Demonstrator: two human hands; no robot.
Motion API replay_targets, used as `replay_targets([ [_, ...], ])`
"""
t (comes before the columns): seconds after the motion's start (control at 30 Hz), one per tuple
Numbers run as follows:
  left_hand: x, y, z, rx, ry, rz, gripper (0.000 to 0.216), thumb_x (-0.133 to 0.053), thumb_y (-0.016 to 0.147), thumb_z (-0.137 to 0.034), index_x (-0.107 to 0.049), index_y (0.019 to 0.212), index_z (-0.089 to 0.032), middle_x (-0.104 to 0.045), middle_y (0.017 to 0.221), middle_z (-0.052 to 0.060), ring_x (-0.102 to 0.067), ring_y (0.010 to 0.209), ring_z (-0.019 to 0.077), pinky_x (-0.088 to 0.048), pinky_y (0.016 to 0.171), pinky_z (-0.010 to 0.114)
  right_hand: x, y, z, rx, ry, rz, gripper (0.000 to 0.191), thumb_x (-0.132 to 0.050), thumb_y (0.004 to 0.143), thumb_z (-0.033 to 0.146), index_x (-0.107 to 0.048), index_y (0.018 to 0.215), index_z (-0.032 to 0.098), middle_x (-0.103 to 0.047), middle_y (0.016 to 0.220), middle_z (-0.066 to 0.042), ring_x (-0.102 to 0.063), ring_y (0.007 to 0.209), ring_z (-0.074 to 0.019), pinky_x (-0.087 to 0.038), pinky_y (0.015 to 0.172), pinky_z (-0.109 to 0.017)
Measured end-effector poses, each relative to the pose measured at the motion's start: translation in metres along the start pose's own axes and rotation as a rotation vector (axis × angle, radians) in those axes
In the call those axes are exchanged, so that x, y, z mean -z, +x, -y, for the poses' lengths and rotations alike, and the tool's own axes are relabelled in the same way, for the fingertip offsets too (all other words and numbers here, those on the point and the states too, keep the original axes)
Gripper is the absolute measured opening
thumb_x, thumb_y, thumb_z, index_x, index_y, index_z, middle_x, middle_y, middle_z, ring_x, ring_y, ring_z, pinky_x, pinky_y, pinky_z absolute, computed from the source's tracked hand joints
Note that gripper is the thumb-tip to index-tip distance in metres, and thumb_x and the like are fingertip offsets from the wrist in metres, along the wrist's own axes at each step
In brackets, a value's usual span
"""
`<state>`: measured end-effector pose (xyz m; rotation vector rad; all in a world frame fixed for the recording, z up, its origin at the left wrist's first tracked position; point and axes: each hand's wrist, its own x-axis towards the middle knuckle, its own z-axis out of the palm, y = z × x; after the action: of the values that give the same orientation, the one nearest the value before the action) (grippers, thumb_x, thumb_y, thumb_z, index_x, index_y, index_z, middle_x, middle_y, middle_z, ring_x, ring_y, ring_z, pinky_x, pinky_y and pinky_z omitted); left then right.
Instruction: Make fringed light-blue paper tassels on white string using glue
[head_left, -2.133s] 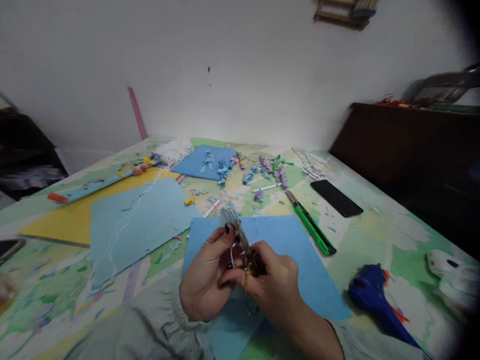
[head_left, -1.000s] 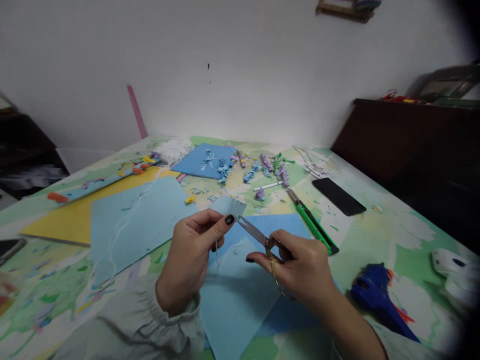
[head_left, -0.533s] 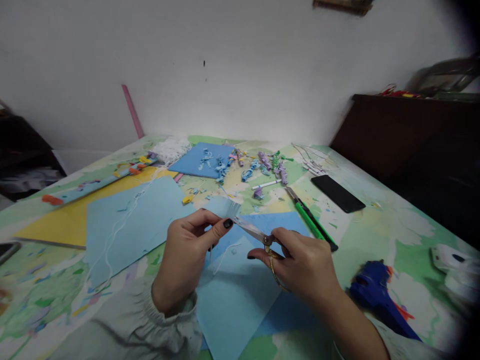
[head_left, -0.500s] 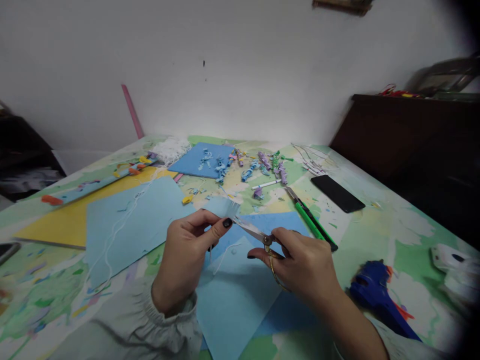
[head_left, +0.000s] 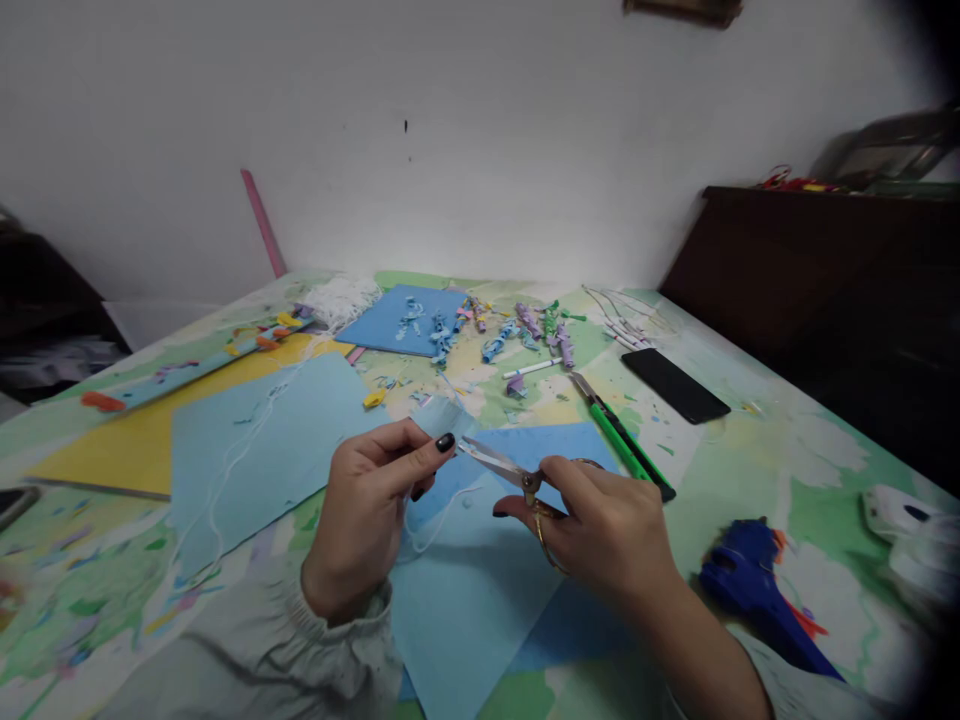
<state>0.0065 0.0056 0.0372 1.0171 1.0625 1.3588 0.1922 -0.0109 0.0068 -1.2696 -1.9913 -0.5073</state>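
Observation:
Between thumb and fingers, my left hand (head_left: 382, 485) pinches a small light blue piece of foam or paper (head_left: 444, 415); its far edge shows beyond my fingers. My right hand (head_left: 604, 510) has its fingers in the handle loops of a pair of scissors (head_left: 517, 472). The blades point left and stand slightly apart, their tips close to my left thumb. A white string (head_left: 450, 520) hangs in a loop below my left hand. Under both hands lie a light blue sheet (head_left: 480, 600) and a darker blue sheet (head_left: 555, 445).
A green utility knife (head_left: 622, 440) and a black phone (head_left: 675, 385) lie to the right, with a blue glue gun (head_left: 750, 580) nearer. Curled paper pieces (head_left: 499, 342) are at the back. Another light blue sheet (head_left: 300, 440) overlaps a yellow sheet (head_left: 112, 455) at the left.
The held light blue piece has tilted, and its cut strips no longer fan out at the top. The scissors have shifted slightly left, and the string's loop hangs differently.

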Motion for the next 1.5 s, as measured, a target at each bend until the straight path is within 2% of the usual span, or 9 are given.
replay_targets([
  [0.23,0.0015,0.0017,0.0001,0.011,-0.006,-0.011,0.022,-0.070,0.063,-0.022,-0.055,0.048,-0.014,-0.047,0.045,-0.004,-0.040,0.047,0.0076,-0.029,0.047,0.021,0.0037,0.0025,0.0029,-0.014,0.034,0.025,0.044,-0.055,0.078,0.058,-0.061,0.062,0.018,-0.057,0.050,0.000,-0.055,0.049,-0.0108,-0.027,0.047,-0.024],
  [0.73,0.0034,0.0022,0.0011,0.014,0.014,0.010,0.021,-0.073,0.060,-0.022,-0.058,0.047,-0.014,-0.046,0.044,-0.004,-0.039,0.047,0.0075,-0.028,0.046,0.020,-0.0006,0.0011,0.0026,0.007,0.071,0.017,0.043,-0.054,0.078,0.059,-0.063,0.063,0.019,-0.058,0.046,0.002,-0.055,0.043,-0.0111,-0.023,0.045,-0.025],
  [0.93,0.0016,0.0030,0.0015,0.015,-0.005,0.008,0.020,-0.074,0.059,-0.021,-0.059,0.048,-0.014,-0.047,0.045,-0.003,-0.039,0.047,0.0074,-0.028,0.045,0.020,-0.0029,-0.0011,0.0030,-0.021,0.145,0.055,0.051,-0.052,0.075,0.064,-0.064,0.064,0.016,-0.060,0.049,0.001,-0.057,0.045,-0.0108,-0.027,0.045,-0.024],
  [1.5,0.0017,0.0023,0.0009,0.002,0.018,0.014,0.015,-0.075,0.057,-0.022,-0.063,0.051,-0.014,-0.048,0.047,-0.003,-0.039,0.048,0.0074,-0.027,0.046,0.021,-0.0005,0.0007,0.0050,-0.112,0.256,0.122,0.055,-0.051,0.071,0.069,-0.061,0.060,0.016,-0.050,0.041,0.003,-0.042,0.035,-0.0067,-0.026,0.040,-0.020],
])
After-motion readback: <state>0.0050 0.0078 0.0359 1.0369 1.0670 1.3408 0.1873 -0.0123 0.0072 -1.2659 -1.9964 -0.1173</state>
